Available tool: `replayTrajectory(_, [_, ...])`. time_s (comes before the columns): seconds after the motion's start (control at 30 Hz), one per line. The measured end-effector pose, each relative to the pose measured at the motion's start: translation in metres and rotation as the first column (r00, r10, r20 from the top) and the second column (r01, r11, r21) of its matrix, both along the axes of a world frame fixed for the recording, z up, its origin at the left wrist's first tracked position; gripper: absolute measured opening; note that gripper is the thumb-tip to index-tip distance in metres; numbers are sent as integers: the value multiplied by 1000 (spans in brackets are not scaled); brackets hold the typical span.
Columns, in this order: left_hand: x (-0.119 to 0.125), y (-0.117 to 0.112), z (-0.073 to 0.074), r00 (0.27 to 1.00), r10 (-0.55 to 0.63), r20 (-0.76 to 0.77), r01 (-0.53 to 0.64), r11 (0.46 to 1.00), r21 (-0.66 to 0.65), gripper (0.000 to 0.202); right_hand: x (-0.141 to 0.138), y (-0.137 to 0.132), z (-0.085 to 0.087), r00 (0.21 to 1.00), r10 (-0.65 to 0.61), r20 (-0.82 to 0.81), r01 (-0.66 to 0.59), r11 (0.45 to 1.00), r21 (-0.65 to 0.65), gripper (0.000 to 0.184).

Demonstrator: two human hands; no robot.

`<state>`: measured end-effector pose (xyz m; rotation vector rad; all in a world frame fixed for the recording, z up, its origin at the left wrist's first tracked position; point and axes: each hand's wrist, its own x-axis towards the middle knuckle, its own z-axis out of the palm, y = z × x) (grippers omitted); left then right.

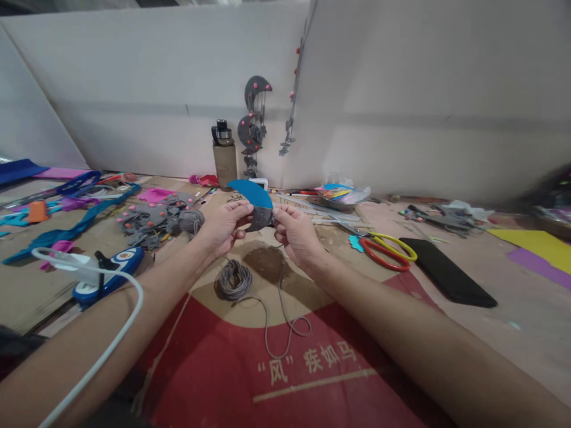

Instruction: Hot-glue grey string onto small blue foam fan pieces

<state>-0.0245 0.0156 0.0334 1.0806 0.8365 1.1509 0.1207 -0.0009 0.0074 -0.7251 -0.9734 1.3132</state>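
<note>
Felt piece (252, 195) (blue half-disc over grey) is held up directly beyond the cord coil (232, 278) and pinched from both sides. The left hand (225, 227) has its fingers closed on the left edge, and the right hand (297, 236) has its fingertips closed on the grey lower-right edge. Long axis runs left-to-right between the hands, dipping slightly toward the right hand; neither hand is nearer, both touch it, and the blue part stands just above the fingertips. Scissors (386, 246) lie well right of the cord coil, bottle (224, 156) far beyond it.
</note>
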Motion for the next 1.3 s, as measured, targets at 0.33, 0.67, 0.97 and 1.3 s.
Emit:
replayTrajectory(0.33, [2, 7, -16, 998, 60, -15, -61, 998, -4, 16, 0, 4, -5, 987, -146, 64, 148, 988, -31, 18])
replayTrajectory(0.67, [14, -15, -21, 867, 328, -376, -108, 859, 500, 28, -4, 1, -9, 947, -237, 215, 234, 971, 40, 17])
replayTrajectory(0.97, [17, -18, -16, 929, 232, -287, -122, 928, 353, 27, -5, -3, -10, 954, -153, 257, 129, 986, 106, 18])
replayTrajectory(1.3, [20, -15, -21, 991, 43, -125, -10, 966, 258, 21, -2, -1, -11, 921, -187, 340, 131, 974, 183, 17])
